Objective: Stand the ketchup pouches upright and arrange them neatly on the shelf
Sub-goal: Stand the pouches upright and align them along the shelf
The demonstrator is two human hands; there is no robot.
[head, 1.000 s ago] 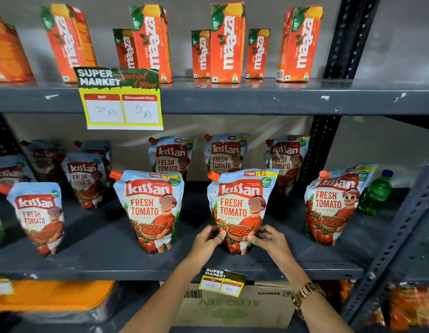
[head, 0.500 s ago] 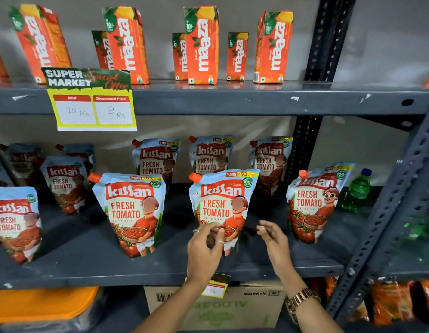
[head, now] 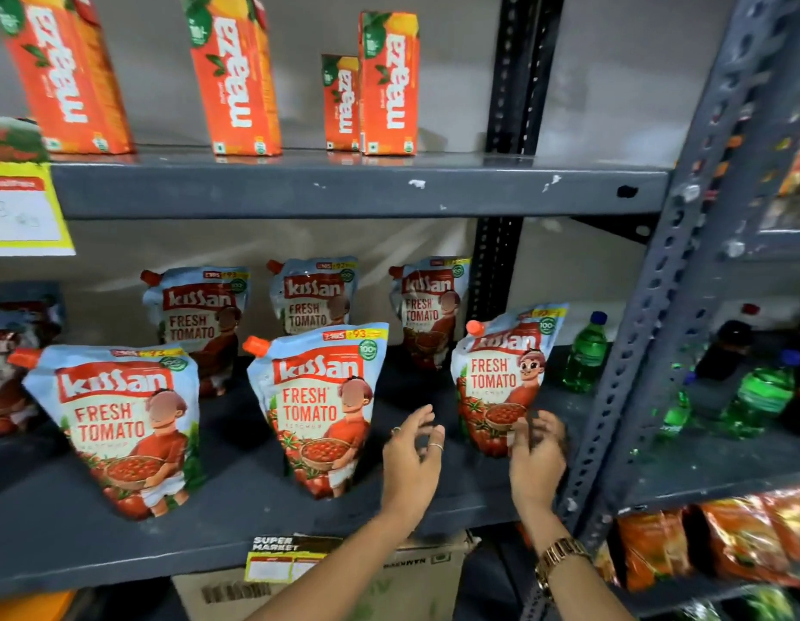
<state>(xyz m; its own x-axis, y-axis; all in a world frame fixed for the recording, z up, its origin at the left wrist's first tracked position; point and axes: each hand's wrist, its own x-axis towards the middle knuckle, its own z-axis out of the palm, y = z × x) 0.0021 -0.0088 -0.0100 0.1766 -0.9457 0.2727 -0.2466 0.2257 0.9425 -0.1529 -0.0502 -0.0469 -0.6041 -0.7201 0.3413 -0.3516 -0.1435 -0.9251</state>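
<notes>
Painted metal, glossy plastic film, printed carton

The shelf (head: 236, 526) is grey painted metal, matt, chipped pale along the upper shelf's front edge; the perforated upright (head: 658, 307) looks the same. The ketchup pouches (head: 319, 405) are soft printed plastic film with a slight sheen and orange plastic caps. The juice cartons (head: 389, 82) are smooth printed card, the green bottle (head: 586, 351) glossy clear plastic, the wristwatch (head: 561, 555) probably gold-toned metal.
</notes>
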